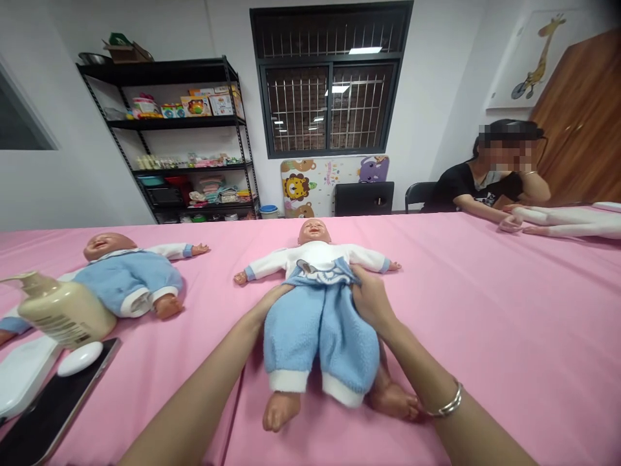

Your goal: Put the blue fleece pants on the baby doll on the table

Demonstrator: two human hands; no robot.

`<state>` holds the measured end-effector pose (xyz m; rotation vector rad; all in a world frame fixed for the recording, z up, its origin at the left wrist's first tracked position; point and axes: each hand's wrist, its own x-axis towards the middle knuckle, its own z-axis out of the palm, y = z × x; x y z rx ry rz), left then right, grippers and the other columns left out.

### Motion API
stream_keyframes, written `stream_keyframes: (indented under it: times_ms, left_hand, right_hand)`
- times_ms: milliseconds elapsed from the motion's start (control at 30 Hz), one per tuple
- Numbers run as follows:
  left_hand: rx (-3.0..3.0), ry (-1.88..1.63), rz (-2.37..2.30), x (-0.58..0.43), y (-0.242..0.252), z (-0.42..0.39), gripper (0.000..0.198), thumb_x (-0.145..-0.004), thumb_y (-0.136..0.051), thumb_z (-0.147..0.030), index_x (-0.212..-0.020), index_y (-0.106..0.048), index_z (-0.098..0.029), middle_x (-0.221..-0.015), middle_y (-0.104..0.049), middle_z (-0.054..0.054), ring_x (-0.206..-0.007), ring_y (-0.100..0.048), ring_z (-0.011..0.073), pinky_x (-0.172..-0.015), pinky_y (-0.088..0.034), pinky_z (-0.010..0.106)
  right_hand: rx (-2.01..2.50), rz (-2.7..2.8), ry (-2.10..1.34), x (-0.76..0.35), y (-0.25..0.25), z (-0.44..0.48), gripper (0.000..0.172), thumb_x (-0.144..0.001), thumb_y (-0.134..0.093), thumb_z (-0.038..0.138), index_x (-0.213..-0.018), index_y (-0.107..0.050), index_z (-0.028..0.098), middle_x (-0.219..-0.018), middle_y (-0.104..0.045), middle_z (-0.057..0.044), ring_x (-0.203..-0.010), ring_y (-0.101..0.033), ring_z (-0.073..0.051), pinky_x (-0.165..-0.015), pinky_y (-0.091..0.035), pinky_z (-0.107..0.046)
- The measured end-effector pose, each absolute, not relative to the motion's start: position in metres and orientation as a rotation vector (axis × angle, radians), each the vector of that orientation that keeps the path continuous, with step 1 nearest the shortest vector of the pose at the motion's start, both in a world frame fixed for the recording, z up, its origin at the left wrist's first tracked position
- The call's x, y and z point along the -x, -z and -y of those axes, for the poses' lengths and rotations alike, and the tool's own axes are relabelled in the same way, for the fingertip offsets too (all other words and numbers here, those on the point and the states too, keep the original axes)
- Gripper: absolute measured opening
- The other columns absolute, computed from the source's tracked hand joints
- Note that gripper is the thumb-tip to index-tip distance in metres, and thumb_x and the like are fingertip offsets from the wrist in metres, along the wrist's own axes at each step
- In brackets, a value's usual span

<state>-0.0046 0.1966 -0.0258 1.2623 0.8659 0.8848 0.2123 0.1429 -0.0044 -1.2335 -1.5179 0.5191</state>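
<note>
A baby doll (pixel 314 233) lies on its back at the centre, head away from me, in a white long-sleeved top. Blue fleece trousers (pixel 295 327) with white cuffs lie over its legs; one foot shows below the left cuff, the other beside the right trouser leg. The waistband is bunched at the belly. My right hand (pixel 372 299) is closed on the waistband's right side. On the other side, my left hand (pixel 275 299) reaches along the waist, its fingers hidden by the blue cloth.
A second doll (pixel 126 278) lies at the left, behind a pump bottle (pixel 68 310). Nearer are a phone (pixel 53 408), a white oval object (pixel 80 359) and a white case (pixel 24 375). A person (pixel 485 175) sits at the far right beside pale doll legs (pixel 572 220) on the pink tablecloth (pixel 485 323).
</note>
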Motion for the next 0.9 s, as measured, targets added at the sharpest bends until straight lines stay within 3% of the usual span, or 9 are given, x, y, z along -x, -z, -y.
stream_keyframes:
  times_ms: [200, 367, 467, 567, 633, 700, 767, 833, 900]
  left_hand:
    - [-1.456, -0.796, -0.937, 0.008, 0.027, -0.201, 0.050, -0.070, -0.061, -0.054, -0.098, -0.064, -0.013, -0.100, -0.067, 0.008, -0.100, -0.057, 0.0284, -0.088, -0.043, 0.038]
    - [-1.804, -1.002, -1.132, 0.017, 0.030, -0.208, 0.043, -0.074, -0.058, -0.048, -0.098, -0.061, -0.012, -0.093, -0.065, 0.009, -0.090, -0.059, 0.0249, -0.084, -0.044, 0.037]
    - [-1.984, -1.248, -1.250, 0.019, 0.020, -0.200, 0.054, -0.072, -0.062, -0.038, -0.118, -0.048, -0.013, -0.111, -0.058, 0.012, -0.101, -0.054, 0.0246, -0.091, -0.041, 0.039]
    - [-2.376, -1.384, -1.046, 0.008, 0.004, -0.176, 0.081, -0.068, -0.065, -0.036, -0.136, -0.026, -0.016, -0.138, -0.034, 0.016, -0.126, -0.033, 0.0284, -0.102, -0.030, 0.042]
    - [-2.650, -1.341, -0.901, -0.003, -0.005, -0.159, 0.084, -0.066, -0.066, -0.035, -0.137, -0.025, -0.015, -0.138, -0.035, 0.017, -0.128, -0.029, 0.0311, -0.104, -0.025, 0.045]
    - [-2.856, -1.245, -0.827, -0.012, -0.010, -0.146, 0.067, -0.067, -0.061, -0.024, -0.130, -0.039, -0.018, -0.122, -0.052, 0.012, -0.119, -0.039, 0.0297, -0.104, -0.023, 0.045]
    - [-2.988, -1.174, -0.821, -0.017, -0.012, -0.139, 0.047, -0.067, -0.054, -0.013, -0.112, -0.056, -0.022, -0.097, -0.063, 0.006, -0.105, -0.049, 0.0257, -0.102, -0.023, 0.044]
    - [-3.070, -1.161, -0.818, -0.018, -0.013, -0.137, 0.035, -0.064, -0.050, -0.007, -0.092, -0.062, -0.023, -0.079, -0.062, 0.003, -0.093, -0.051, 0.0229, -0.097, -0.026, 0.042]
    - [-3.137, -1.174, -0.750, -0.018, -0.015, -0.135, 0.029, -0.060, -0.048, -0.005, -0.080, -0.060, -0.022, -0.077, -0.060, 0.003, -0.088, -0.050, 0.0222, -0.093, -0.030, 0.042]
  right_hand:
    - [1.065, 1.146, -1.254, -0.234, 0.008, -0.160, 0.039, -0.066, -0.065, 0.042, -0.094, -0.065, 0.015, -0.093, -0.067, -0.007, -0.093, -0.059, -0.026, -0.086, -0.045, -0.038]
    - [1.066, 1.126, -1.058, -0.238, 0.004, -0.161, 0.052, -0.056, -0.073, 0.052, -0.092, -0.067, 0.016, -0.103, -0.065, -0.008, -0.106, -0.053, -0.028, -0.096, -0.038, -0.040]
    - [0.902, 1.236, -1.221, -0.232, -0.005, -0.145, 0.058, -0.061, -0.069, 0.057, -0.103, -0.065, 0.016, -0.105, -0.064, -0.009, -0.105, -0.054, -0.027, -0.096, -0.038, -0.039]
    - [0.608, 1.489, -1.536, -0.226, -0.015, -0.128, 0.070, -0.066, -0.054, 0.072, -0.107, -0.063, 0.016, -0.103, -0.064, -0.009, -0.098, -0.057, -0.024, -0.091, -0.042, -0.037]
    - [0.540, 1.638, -1.605, -0.224, -0.017, -0.124, 0.075, -0.068, -0.045, 0.077, -0.103, -0.065, 0.014, -0.098, -0.064, -0.010, -0.093, -0.057, -0.023, -0.089, -0.043, -0.037]
    - [0.673, 1.686, -1.474, -0.224, -0.014, -0.127, 0.071, -0.074, -0.039, 0.074, -0.095, -0.066, 0.012, -0.092, -0.065, -0.010, -0.091, -0.058, -0.022, -0.088, -0.042, -0.037]
    - [1.022, 1.628, -1.096, -0.226, -0.008, -0.135, 0.062, -0.078, -0.042, 0.066, -0.092, -0.066, 0.011, -0.090, -0.064, -0.012, -0.092, -0.057, -0.024, -0.089, -0.041, -0.039]
    - [1.383, 1.536, -0.715, -0.228, -0.002, -0.141, 0.053, -0.075, -0.054, 0.056, -0.101, -0.062, 0.010, -0.096, -0.062, -0.014, -0.096, -0.055, -0.028, -0.089, -0.040, -0.043]
    - [1.505, 1.555, -0.701, -0.230, 0.001, -0.142, 0.059, -0.067, -0.065, 0.045, -0.115, -0.053, 0.013, -0.108, -0.059, -0.014, -0.102, -0.053, -0.030, -0.090, -0.040, -0.045]
